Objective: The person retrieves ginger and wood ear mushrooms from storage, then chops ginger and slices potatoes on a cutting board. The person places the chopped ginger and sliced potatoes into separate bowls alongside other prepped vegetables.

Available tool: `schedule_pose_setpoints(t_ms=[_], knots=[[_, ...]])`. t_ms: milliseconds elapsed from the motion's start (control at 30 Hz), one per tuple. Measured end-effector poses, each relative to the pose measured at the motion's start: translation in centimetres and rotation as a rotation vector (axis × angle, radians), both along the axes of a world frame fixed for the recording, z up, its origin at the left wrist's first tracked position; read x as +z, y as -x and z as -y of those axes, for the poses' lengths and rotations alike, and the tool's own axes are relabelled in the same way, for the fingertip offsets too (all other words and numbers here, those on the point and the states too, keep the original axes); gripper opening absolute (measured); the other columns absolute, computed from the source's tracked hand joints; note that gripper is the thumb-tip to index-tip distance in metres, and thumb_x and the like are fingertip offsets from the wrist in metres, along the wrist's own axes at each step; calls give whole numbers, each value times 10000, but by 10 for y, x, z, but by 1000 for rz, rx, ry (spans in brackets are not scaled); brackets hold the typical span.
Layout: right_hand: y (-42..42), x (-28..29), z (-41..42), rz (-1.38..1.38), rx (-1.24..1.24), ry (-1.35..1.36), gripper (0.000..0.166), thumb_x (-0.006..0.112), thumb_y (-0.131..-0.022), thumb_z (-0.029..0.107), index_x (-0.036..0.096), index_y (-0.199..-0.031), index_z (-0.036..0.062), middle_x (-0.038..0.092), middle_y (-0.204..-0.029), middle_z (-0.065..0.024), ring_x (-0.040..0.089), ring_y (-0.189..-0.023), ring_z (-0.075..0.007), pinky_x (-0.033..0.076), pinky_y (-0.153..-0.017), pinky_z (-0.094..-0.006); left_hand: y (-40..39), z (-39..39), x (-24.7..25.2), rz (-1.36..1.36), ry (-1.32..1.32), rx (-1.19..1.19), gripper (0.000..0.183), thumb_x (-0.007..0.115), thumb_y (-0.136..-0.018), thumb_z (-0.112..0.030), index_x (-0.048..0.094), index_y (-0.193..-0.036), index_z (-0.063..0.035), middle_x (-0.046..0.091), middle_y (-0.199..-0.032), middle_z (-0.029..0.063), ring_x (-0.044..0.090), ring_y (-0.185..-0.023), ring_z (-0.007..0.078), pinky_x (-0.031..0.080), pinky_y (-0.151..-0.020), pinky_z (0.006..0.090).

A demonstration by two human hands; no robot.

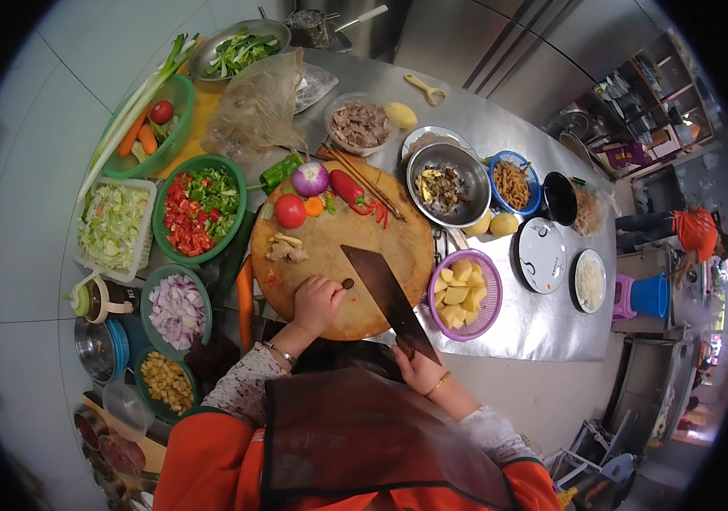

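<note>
A wooden round chopping board (332,249) lies before me. My right hand (420,370) grips the handle end of a dark-bladed cleaver (384,290), its blade slanting over the board's right half. My left hand (318,303) rests at the board's near edge, fingers curled, with a small dark brown piece of food (347,283) at its fingertips. Beyond that hand lie ginger pieces (287,249). Along the far side sit a tomato (290,211), a carrot slice (314,205), a purple onion (310,179), a red pepper (346,186), small red chillies (377,211) and wooden chopsticks (367,182).
Left stand baskets of chopped peppers (198,204), diced onion (177,310) and shredded cabbage (113,223). Right are a purple basket of potato chunks (465,294), a steel pan of mushroom-like pieces (446,185) and a plate (541,255). A person (696,230) is farther right.
</note>
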State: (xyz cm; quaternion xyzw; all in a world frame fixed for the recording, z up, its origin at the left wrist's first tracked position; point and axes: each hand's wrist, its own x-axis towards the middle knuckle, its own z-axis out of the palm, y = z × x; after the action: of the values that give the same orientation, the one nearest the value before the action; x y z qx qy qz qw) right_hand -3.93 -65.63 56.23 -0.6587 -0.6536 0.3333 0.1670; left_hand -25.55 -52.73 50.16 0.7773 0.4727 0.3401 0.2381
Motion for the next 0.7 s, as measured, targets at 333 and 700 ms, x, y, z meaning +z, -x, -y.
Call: schedule_pose_setpoints(t_ms=[333, 700], knots=[[5, 26, -6, -82, -53, -30, 249, 567, -849, 268, 555, -902, 25, 596, -701, -215, 589, -704, -416, 467, -616, -470, 2, 2, -3, 5, 3, 20, 87, 652, -705, -98, 574, -700, -61, 554, -708, 99, 546, -732, 309, 448, -645, 407], [-28, 14, 5, -74, -46, 127, 271, 575, -845, 255, 566, -1030, 58, 613, -933, -180, 599, -801, -382, 484, -696, -435, -1, 1, 9, 15, 101, 44, 88, 662, -721, -80, 578, -729, -54, 534, -680, 98, 541, -638, 270, 434, -565, 368]])
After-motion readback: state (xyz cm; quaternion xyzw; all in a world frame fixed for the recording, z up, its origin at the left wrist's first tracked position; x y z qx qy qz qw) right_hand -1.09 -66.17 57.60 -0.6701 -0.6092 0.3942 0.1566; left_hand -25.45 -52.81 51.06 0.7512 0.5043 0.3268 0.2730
